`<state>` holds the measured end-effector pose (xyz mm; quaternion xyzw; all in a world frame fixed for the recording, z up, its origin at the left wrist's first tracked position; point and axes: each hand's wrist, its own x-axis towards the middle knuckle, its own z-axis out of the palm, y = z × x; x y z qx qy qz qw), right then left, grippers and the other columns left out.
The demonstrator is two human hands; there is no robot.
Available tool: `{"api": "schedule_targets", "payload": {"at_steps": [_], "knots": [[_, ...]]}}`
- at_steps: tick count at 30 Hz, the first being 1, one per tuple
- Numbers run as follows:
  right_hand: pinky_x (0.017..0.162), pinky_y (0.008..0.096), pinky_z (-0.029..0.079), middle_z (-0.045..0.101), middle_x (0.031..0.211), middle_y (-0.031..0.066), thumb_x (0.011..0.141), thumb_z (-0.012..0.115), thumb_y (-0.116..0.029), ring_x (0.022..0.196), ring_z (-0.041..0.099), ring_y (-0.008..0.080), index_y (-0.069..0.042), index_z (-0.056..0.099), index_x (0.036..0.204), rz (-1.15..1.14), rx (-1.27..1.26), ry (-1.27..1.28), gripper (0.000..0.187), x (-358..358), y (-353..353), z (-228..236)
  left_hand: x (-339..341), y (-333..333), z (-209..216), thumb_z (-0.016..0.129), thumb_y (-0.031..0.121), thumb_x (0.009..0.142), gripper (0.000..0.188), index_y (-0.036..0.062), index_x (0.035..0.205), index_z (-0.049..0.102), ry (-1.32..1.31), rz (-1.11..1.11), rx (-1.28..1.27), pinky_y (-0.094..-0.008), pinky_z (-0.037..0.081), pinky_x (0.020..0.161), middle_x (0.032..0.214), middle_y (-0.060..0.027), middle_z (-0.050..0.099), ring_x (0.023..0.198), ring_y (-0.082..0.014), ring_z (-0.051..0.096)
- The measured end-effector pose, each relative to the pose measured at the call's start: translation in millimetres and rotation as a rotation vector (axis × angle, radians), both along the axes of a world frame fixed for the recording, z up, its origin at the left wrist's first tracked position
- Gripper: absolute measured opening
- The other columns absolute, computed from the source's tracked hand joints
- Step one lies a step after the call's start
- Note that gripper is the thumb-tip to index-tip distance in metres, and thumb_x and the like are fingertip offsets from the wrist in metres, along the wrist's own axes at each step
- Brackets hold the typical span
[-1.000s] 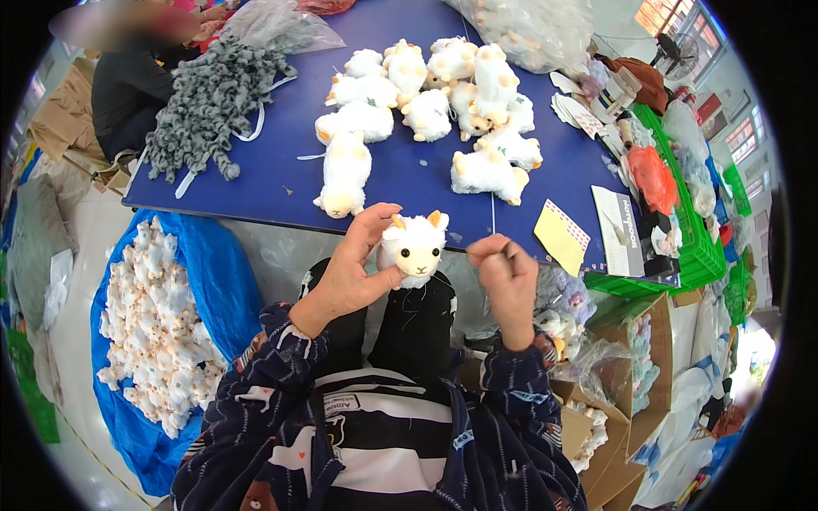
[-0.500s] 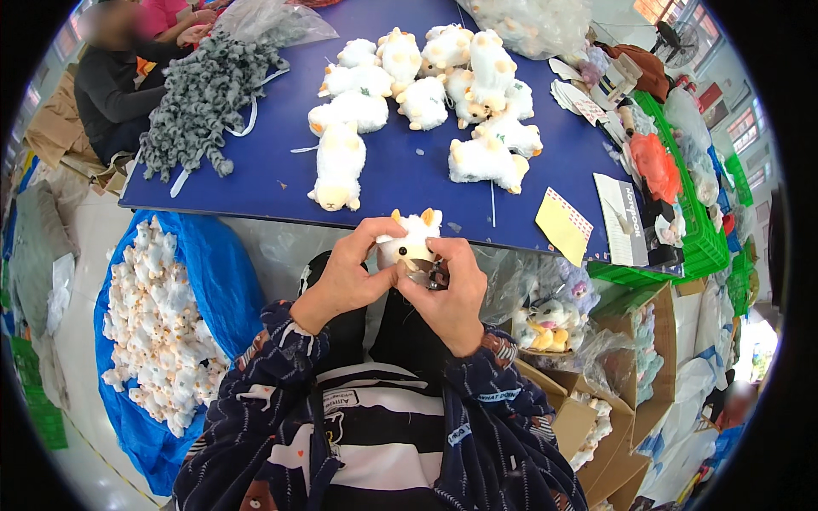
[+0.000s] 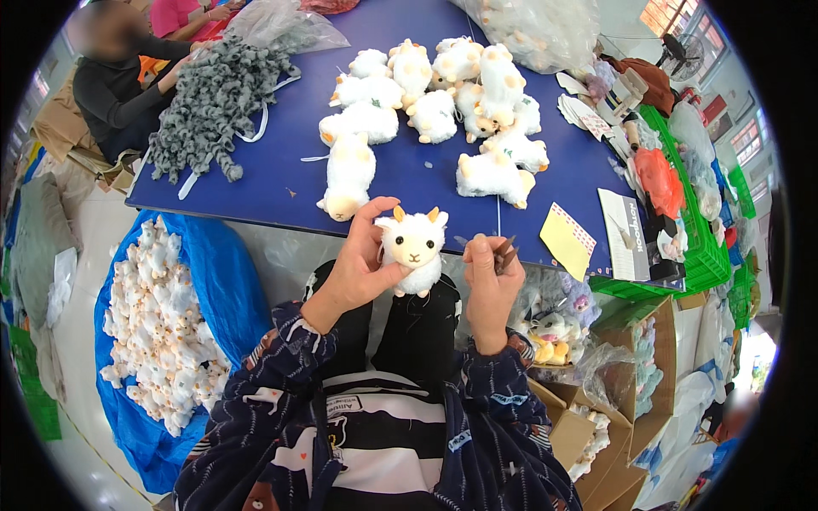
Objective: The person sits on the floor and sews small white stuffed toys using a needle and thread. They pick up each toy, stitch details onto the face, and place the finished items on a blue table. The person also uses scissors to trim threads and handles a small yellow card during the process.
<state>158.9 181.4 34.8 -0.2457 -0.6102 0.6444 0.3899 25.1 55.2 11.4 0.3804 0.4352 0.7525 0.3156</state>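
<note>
A small white plush lamb [image 3: 417,271] with orange horns, black eyes and a stitched mouth sits upright in my left hand [image 3: 356,271], its front facing me. The thumb presses across its chest and the fingers wrap behind its side. To the right, apart from the toy, my right hand [image 3: 492,296] is closed around small dark thread snips [image 3: 506,255], whose handles stick out beyond the fingers; the blades are mostly hidden. Just beyond the hands, several similar white plush toys [image 3: 430,117] lie on the blue table [image 3: 409,183].
At my left stands a blue sack [image 3: 241,298] full of small white plush pieces. Grey curly plush [image 3: 213,106] lies at the table's far left, near a seated person [image 3: 115,98]. A yellow card [image 3: 567,241], green crates [image 3: 711,238] and cardboard boxes [image 3: 652,375] are at right.
My right hand has drawn away from the toy to the right with the snips. The lamb, held by my left hand alone, has turned upright with its front toward me.
</note>
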Motion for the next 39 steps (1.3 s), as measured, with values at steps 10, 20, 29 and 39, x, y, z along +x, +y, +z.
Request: {"api": "schedule_targets", "payload": {"at_steps": [10, 20, 29, 39], "knots": [[0.049, 0.0175, 0.03, 0.053, 0.074, -0.0047, 0.09, 0.063, -0.024, 0.056, 0.04, 0.0007, -0.004, 0.058, 0.103, 0.466, -0.239, 0.074, 0.024, -20, 12, -5, 2, -3, -8, 0.069, 0.006, 0.073, 0.073, 0.0048, 0.135, 0.031, 0.243, 0.102, -0.052, -0.0345, 0.04, 0.096, 0.122, -0.0107, 0.05, 0.112, -0.0211, 0.051], [0.046, 0.02, 0.024, 0.046, 0.07, -0.005, 0.091, 0.061, -0.022, 0.051, 0.033, 0.0016, -0.007, 0.053, 0.102, 0.513, -0.368, 0.175, 0.02, -21, 15, -19, 6, -33, -6, 0.079, 0.009, 0.066, 0.06, 0.0035, 0.118, 0.049, 0.949, 0.37, -0.178, -0.0387, 0.044, 0.092, 0.122, -0.0164, 0.052, 0.11, -0.0318, 0.052], [0.045, 0.0195, 0.025, 0.046, 0.073, -0.0051, 0.092, 0.06, -0.022, 0.05, 0.033, 0.0011, -0.007, 0.052, 0.1, 0.547, -0.456, 0.168, 0.018, -20, 10, -25, 10, -24, -33, 0.077, 0.01, 0.069, 0.078, 0.0007, 0.132, 0.032, 0.333, 0.056, -0.243, -0.0357, 0.038, 0.101, 0.125, -0.0151, 0.048, 0.117, -0.0236, 0.05], [0.053, 0.0194, 0.036, 0.055, 0.078, -0.0009, 0.092, 0.058, -0.017, 0.061, 0.047, 0.0046, -0.002, 0.059, 0.089, 0.177, -0.099, 0.031, 0.016, -12, 16, -44, 2, -11, -14, 0.069, 0.002, 0.072, 0.079, 0.0012, 0.138, 0.026, 0.276, 0.195, -0.008, -0.0338, 0.032, 0.106, 0.135, -0.0135, 0.039, 0.127, -0.0205, 0.039]]}}
